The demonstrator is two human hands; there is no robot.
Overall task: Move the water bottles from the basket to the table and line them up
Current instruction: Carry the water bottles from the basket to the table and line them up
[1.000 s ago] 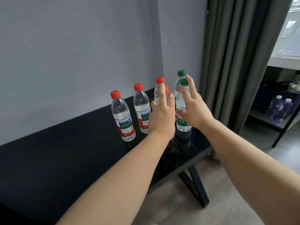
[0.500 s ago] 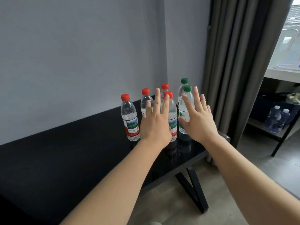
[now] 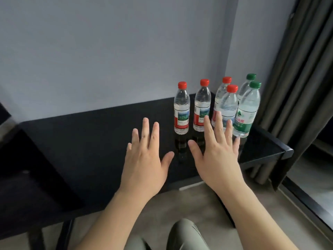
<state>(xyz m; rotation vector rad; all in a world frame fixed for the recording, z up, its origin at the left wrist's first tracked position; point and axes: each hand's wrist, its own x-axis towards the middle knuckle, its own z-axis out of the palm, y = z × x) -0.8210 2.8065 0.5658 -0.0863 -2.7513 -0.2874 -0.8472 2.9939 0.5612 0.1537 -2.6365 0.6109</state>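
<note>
Head view, left to right: left hand [image 3: 144, 163] hovers flat, fingers spread, holding nothing, above the black table [image 3: 90, 141]. Right hand [image 3: 216, 159] is likewise open and empty. Behind it, six water bottles [image 3: 181, 109] stand upright near the table's right end, beside the curtain [image 3: 297, 87].

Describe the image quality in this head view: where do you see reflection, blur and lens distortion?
Head view: the glossy black table mirrors the bottles beneath their bases; the green-capped bottle and curtain look softly blurred; the wide-angle lens leans the bottles and wall corner; light is soft and even.
</note>
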